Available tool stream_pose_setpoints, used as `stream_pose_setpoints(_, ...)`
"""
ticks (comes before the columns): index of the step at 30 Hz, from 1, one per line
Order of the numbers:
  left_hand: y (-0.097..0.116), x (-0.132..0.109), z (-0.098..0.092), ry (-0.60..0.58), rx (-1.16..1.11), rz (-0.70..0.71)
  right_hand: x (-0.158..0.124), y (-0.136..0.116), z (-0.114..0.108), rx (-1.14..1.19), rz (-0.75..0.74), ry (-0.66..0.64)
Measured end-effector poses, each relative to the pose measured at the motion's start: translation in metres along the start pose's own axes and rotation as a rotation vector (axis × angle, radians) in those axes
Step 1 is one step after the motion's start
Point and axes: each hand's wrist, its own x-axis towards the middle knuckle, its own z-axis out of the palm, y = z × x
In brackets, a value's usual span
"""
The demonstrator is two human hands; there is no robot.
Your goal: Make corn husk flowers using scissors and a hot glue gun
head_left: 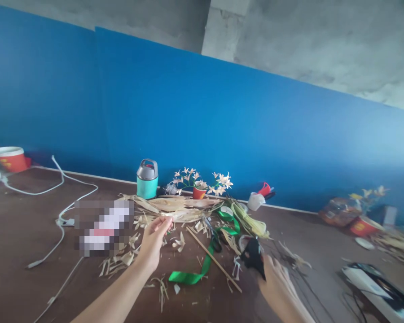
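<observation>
My left hand (154, 240) reaches forward over the brown table (23, 233), its fingertips pinched on a dried corn husk (177, 214) at the near edge of a heap of husks (171, 204). At the lower right, my right hand (278, 282) is closed round a black tool (253, 255), which looks like a glue gun. Between the hands lie a green ribbon (195, 271), a thin wooden stick (213, 259) and scissors (212, 233). Husk scraps (121, 260) litter the table near my left wrist.
Along the blue wall stand a teal jar with a grey lid (147, 179), husk flowers in a red cup (199, 181) and a tipped white cup (256, 201). White cables (59, 211) run at left, by a red cup (10, 158). More husks and cups sit far right.
</observation>
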Motion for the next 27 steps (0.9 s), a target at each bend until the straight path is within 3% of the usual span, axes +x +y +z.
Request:
stream_pose_setpoints(3,0.002,-0.002,0.002,0.007,0.01,-0.008,-0.013,-0.002,0.001,-0.117,0.001,0.006)
stream_pose_setpoints(7,0.005,-0.004,0.003,0.0,0.03,0.001,-0.011,-0.04,-0.037,-0.207,-0.025,0.012)
stream_pose_setpoints(11,0.004,-0.004,0.004,-0.004,0.045,0.041,0.012,-0.111,-0.062,0.149,-0.4,-0.043)
stream_pose_setpoints(14,0.004,-0.005,0.004,-0.002,0.046,0.03,0.028,-0.159,-0.055,0.314,-0.654,-0.14)
stream_pose_setpoints(16,0.004,-0.005,0.004,-0.009,0.048,0.019,0.035,-0.177,-0.046,0.343,-0.736,-0.172)
stream_pose_setpoints(19,0.005,-0.006,0.005,-0.009,0.05,0.027,0.04,-0.187,-0.036,0.3,-0.776,-0.199)
stream_pose_setpoints(27,0.009,-0.009,0.007,0.032,0.12,-0.004,0.039,-0.183,-0.024,0.328,-0.81,-0.169)
